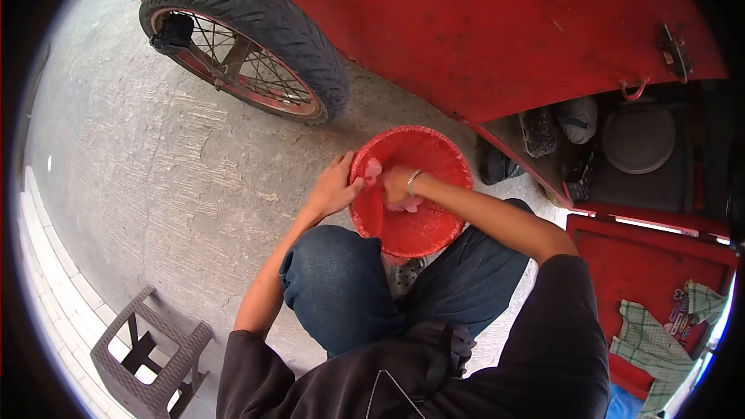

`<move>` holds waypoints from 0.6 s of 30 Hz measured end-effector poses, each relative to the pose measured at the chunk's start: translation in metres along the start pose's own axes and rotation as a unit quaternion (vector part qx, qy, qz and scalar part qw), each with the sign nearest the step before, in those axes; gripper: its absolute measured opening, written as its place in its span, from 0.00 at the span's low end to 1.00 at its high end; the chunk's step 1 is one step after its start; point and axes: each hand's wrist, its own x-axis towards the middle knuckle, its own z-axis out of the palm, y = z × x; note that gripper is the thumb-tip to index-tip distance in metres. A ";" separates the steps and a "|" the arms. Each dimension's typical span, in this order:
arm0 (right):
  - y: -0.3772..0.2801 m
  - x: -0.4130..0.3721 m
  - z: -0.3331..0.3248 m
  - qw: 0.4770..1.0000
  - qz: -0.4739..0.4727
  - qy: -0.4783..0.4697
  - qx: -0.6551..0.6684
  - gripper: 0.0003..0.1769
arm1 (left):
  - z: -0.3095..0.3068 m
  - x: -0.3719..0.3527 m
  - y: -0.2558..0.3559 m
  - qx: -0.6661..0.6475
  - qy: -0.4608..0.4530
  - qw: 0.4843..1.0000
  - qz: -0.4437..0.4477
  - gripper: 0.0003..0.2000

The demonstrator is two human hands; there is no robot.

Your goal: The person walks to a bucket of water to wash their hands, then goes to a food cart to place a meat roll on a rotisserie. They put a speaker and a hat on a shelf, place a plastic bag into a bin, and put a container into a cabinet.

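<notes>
A round red plastic bucket with a worn, pale-scuffed rim stands between my knees. My left hand grips its left rim, the thumb on the inner side and the fingers along the outside. Inside the bucket, my right hand is closed and pressed near the inner left wall. Soft pink crumpled material, like a thin cloth or sponge, sticks out around it. More of that pink material shows by my left thumb. The right fingertips are hidden.
A red cart with a spoked wheel stands ahead. Its open compartment at right holds a round grey lid. A brown plastic stool is at lower left; a checked cloth lies on a red panel at right.
</notes>
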 end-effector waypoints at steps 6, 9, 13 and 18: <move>-0.001 0.060 0.048 0.951 0.030 -0.301 -0.069 0.19 | 0.000 -0.001 0.014 0.033 0.018 0.999 -0.035 0.25; -0.015 0.007 0.007 0.989 0.019 -0.095 0.116 0.21 | -0.003 -0.002 0.018 0.028 0.016 0.998 -0.051 0.24; 0.002 0.041 0.052 0.919 -0.061 -0.264 -0.288 0.20 | 0.001 0.000 0.022 0.025 0.072 0.997 -0.024 0.22; -0.005 -0.054 -0.012 0.991 0.056 0.108 0.062 0.20 | 0.002 0.014 0.017 0.036 0.141 0.989 0.024 0.18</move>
